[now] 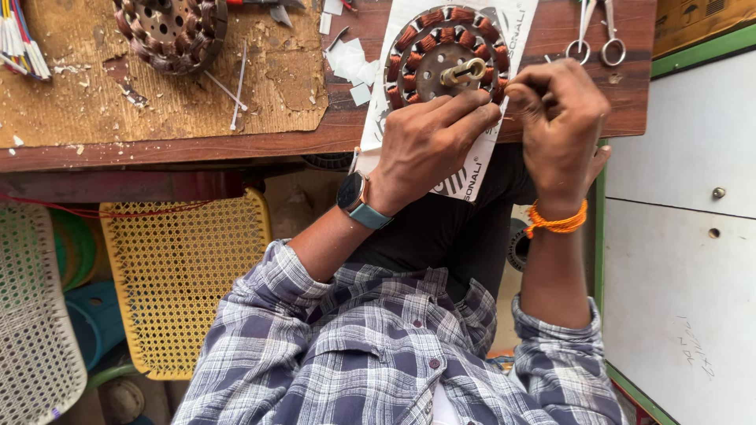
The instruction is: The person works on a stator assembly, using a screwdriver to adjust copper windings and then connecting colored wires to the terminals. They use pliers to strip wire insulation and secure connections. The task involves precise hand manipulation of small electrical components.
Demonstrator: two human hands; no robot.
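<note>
A white printed sheet (472, 169) with black lettering lies at upper centre of the frame, hanging over the table's near edge. A smartwatch (351, 191) with a dark, unlit screen sits at centre. A brown cardboard box (693, 20) with dark print shows in the upper right corner. Faint handwriting (698, 345) marks the white panel at lower right.

A motor-repair workshop: copper-wound stators (446, 57), scissors (596, 35) and wire scraps on a worn wooden bench (197, 145).
</note>
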